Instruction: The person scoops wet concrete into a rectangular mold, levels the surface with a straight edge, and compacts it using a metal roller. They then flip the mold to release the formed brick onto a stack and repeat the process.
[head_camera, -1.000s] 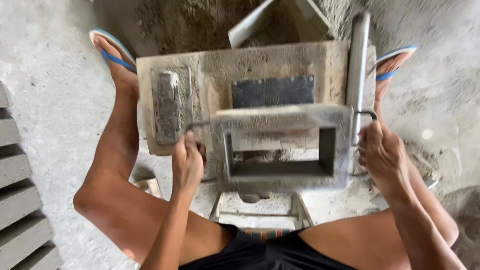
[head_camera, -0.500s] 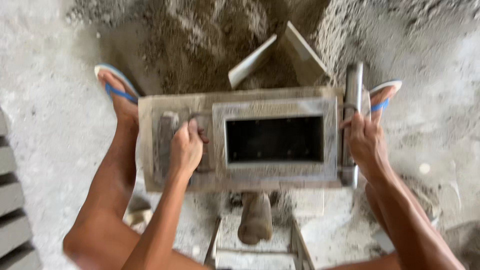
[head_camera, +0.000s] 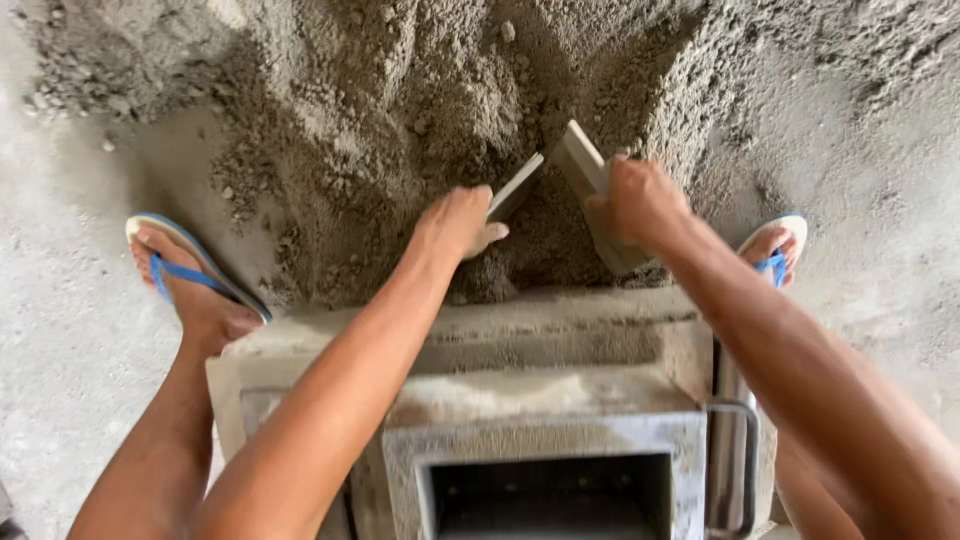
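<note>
My left hand (head_camera: 458, 222) grips a thin flat board (head_camera: 516, 186) at the foot of a grey sand and cement pile (head_camera: 400, 110). My right hand (head_camera: 640, 200) holds a second, thicker board (head_camera: 583, 162), angled toward the first so the two meet in a V over the loose mix. Below my arms stands a cement-caked metal block mould (head_camera: 560, 410), its rectangular cavity (head_camera: 548, 495) open and dark at the bottom edge of the view.
My feet in blue-strapped sandals flank the mould, one at the left (head_camera: 190, 270), one at the right (head_camera: 772, 250). A metal handle bar (head_camera: 735, 465) runs down the mould's right side. Grey concrete floor (head_camera: 70, 380) surrounds everything.
Both hands left the mould's sides and reached forward to the pile, each taking hold of a board. The view moved forward and closer; the mould now sits lower in the frame.
</note>
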